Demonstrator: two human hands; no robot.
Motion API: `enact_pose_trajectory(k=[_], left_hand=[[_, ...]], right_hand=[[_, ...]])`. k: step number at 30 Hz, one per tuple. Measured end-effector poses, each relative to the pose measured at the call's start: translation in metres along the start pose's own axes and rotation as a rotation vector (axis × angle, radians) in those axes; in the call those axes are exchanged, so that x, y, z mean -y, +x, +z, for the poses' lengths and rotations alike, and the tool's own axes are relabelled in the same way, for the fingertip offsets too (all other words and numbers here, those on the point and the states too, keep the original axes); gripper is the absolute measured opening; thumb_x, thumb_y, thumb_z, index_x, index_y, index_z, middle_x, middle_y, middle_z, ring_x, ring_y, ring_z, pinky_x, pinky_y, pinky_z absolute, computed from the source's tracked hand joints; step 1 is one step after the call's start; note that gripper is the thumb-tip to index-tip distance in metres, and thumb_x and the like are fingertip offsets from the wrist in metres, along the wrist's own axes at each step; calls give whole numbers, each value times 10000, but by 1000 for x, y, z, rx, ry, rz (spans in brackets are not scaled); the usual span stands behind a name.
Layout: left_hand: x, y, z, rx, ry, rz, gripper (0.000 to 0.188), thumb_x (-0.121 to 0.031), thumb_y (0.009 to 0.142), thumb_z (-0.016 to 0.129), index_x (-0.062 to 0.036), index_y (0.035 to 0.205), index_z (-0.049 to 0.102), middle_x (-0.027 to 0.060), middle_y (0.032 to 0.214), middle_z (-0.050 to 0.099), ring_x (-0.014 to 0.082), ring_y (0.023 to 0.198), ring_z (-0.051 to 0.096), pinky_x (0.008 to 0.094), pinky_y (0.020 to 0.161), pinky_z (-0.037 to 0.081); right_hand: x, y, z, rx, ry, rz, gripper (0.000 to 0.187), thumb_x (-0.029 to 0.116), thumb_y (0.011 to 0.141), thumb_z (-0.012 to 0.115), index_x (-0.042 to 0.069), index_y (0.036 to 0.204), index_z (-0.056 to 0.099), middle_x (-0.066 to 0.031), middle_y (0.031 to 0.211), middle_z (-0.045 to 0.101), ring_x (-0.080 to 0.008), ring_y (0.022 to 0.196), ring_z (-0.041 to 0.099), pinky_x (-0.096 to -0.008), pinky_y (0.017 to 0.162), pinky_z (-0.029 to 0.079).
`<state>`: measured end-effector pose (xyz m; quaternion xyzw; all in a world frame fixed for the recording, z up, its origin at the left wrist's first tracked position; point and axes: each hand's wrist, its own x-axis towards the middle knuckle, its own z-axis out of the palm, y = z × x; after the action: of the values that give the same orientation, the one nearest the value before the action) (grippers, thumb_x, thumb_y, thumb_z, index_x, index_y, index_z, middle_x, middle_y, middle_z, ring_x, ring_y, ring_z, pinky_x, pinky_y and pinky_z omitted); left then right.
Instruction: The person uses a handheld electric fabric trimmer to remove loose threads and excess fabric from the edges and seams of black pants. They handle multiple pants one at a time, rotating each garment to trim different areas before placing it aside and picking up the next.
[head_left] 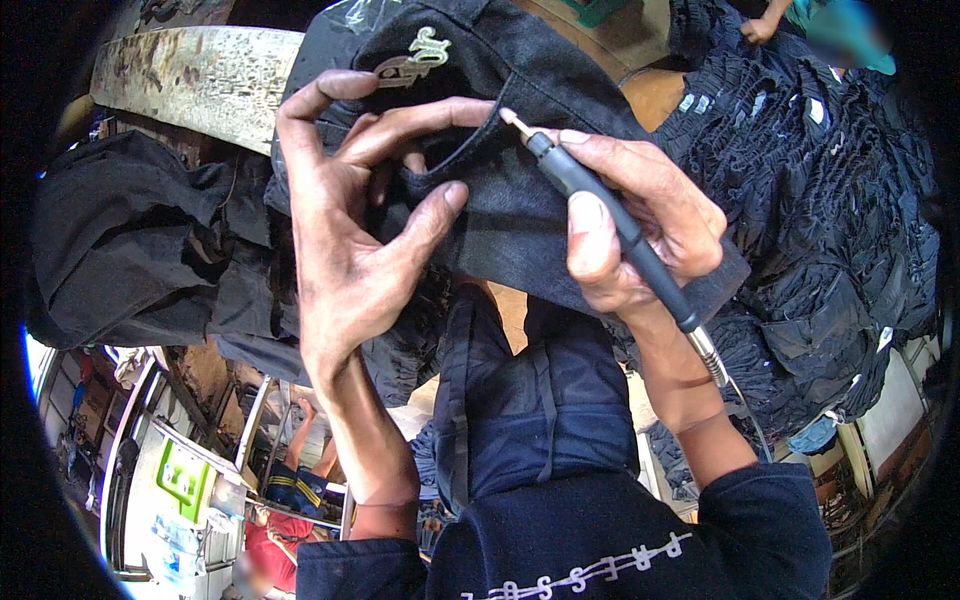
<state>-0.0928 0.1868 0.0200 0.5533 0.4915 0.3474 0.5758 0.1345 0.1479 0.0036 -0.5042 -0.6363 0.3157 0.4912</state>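
Observation:
Black denim jeans (560,235) are draped in front of me, with a curved pocket edge and pale raised lettering on the cloth. My left hand (345,235) is spread at the pocket, its index finger reaching along to the edge; some fingertips are hidden by the opening. In my right hand (665,215) is a slim grey pen grinder (618,215), held like a pen between thumb and fingers. Its small pinkish tip meets or nearly meets the pocket edge, close to the left index fingertip. From its rear end a thin cable runs down past my right forearm.
A worn wooden board (200,85) extends to the left beneath the denim. Dark garments (130,240) hang at the left, and a large heap of black garments (790,220) fills the right. Other people appear at the upper right and lower left, near a green tray (180,478).

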Motion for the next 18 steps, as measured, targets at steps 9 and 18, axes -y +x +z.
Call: enact_pose_trajectory(k=[9,18], left_hand=[[-2,3,-2,38,108,35,823,25,904,838,-88,1493,274,202,1361,737,168,1086,604,313,979,429],[-10,5,-1,63,145,75,716,28,913,747,-59,1442,271,126,1385,753,185,1147,628,362,1093,426]], right_hand=[[-1,4,3,-51,-44,-9,302,32,948,683,-120,1206,720,-258,1083,793,-295,980,806,-364,893,650],[3,2,5,-92,-10,96,284,93,1003,699,-114,1194,733,-237,1048,806,-270,933,817,-335,842,652]])
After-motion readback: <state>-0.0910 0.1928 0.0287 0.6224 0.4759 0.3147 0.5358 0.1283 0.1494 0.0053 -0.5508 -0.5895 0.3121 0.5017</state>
